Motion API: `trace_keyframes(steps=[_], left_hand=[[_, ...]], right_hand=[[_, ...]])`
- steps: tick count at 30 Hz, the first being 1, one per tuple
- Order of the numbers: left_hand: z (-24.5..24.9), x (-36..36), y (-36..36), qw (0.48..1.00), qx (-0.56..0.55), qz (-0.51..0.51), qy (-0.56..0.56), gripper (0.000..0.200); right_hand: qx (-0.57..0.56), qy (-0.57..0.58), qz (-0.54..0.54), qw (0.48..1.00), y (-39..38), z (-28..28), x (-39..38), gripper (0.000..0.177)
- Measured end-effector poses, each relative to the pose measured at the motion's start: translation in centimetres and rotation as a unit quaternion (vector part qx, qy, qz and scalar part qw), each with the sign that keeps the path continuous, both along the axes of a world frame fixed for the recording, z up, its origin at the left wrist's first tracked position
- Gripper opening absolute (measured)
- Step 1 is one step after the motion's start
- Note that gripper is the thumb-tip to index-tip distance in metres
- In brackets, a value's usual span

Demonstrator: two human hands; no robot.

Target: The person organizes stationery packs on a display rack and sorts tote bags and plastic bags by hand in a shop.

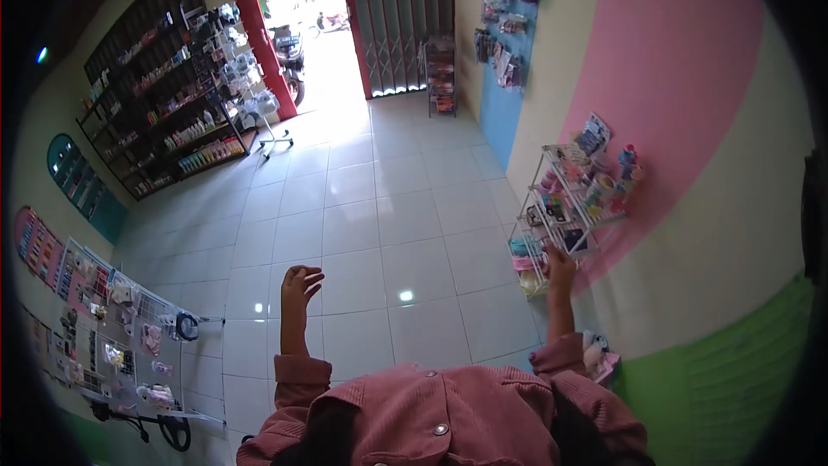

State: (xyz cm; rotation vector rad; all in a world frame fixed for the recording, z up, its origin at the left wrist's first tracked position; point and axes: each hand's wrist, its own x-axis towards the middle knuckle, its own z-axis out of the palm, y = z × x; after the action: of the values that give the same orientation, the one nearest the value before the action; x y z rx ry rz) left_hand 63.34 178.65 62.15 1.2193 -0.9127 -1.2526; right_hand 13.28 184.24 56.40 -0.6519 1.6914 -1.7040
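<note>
My left hand (301, 281) is raised over the tiled floor (345, 242), with its fingers bent and apart and nothing between them. On the right, my right hand (559, 264) is up in front of a white tiered rack (545, 198), which holds small packets and colourful goods. Whether the hand touches the rack I cannot tell. Its fingers are partly lost against the goods behind, and nothing can be made out in them. Both forearms come out of pink corduroy sleeves.
A wire grid stand (129, 328) with hanging accessories is at the lower left. Dark shelves (164, 95) of bottles line the far left wall. A bright doorway (319, 43) opens ahead. A small rack (441, 78) stands beside the folding gate (397, 17).
</note>
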Motion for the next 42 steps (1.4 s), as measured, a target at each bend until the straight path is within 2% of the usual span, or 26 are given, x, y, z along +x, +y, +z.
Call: trace_keyframes(steps=[1,4,5,8,9,12,13,16,19,23,26,30,34,37,41,42], left_hand=[[-0.6,-0.1,-1.9,1.0,0.015,0.003,-0.018,0.019],[-3.7,0.3,-8.1,0.999,0.039,0.028,-0.01,0.019],[-4.3,0.3,-10.4,0.998,0.048,0.035,-0.015,0.02],[-6.4,0.8,-18.9,0.998,0.033,0.032,-0.052,0.024],[-6.7,1.0,-22.4,0.998,0.037,0.02,-0.042,0.028],[-5.7,-0.4,-32.9,0.998,0.049,0.017,-0.025,0.028],[-4.8,-1.5,-36.3,0.999,0.03,0.01,-0.032,0.028],[-3.5,-5.1,-47.2,0.998,0.013,-0.035,-0.041,0.028],[-3.9,-9.5,-56.8,0.991,0.012,-0.126,-0.052,0.027],[-2.6,-16.8,-67.5,0.967,-0.008,-0.251,-0.049,0.026],[-3.6,-20.2,-76.0,0.958,-0.021,-0.277,-0.066,0.026],[-4.1,-22.7,-86.0,0.974,0.046,-0.219,-0.028,0.026],[-2.7,-23.1,-95.8,0.969,-0.008,-0.229,-0.086,0.028],[-2.0,-23.8,-101.9,0.979,-0.009,-0.182,-0.095,0.031],[-5.5,-24.6,-111.0,0.982,0.036,-0.177,-0.064,0.034],[-6.3,-25.1,-113.6,0.98,0.044,-0.185,-0.061,0.035]], right_hand=[[-0.037,-0.014,0.023,0.999,-3.7,0.0,1.1,0.019],[-0.129,-0.02,0.059,0.99,-13.7,0.4,3.7,0.018],[-0.088,-0.024,0.122,0.988,-16.4,0.4,2.9,0.019],[-0.103,0.016,0.141,0.984,-25.2,-0.6,1.1,0.02],[-0.161,0.005,0.076,0.984,-27.6,1.0,2.5,0.021],[-0.077,-0.039,0.085,0.993,-34.9,-0.2,-2.0,0.022],[-0.058,-0.015,0.063,0.996,-37.4,-0.1,-3.0,0.022],[-0.091,0.016,0.005,0.996,-44.3,2.7,-3.8,0.022],[-0.084,0.014,0.003,0.996,-49.2,2.5,-6.3,0.021],[-0.032,0.005,-0.052,0.998,-55.0,-1.0,-11.1,0.021],[0.012,-0.008,-0.086,0.996,-60.7,-2.8,-14.9,0.023],[-0.006,-0.037,-0.103,0.994,-72.5,-3.6,-18.9,0.026],[-0.012,-0.042,-0.029,0.999,-87.3,-2.8,-19.0,0.025],[-0.008,-0.031,0.063,0.998,-98.5,-4.2,-16.8,0.024],[0.011,0.148,0.194,0.97,-109.4,-4.9,-14.0,0.031],[0.013,0.153,0.197,0.968,-111.4,-4.9,-14.3,0.03]])
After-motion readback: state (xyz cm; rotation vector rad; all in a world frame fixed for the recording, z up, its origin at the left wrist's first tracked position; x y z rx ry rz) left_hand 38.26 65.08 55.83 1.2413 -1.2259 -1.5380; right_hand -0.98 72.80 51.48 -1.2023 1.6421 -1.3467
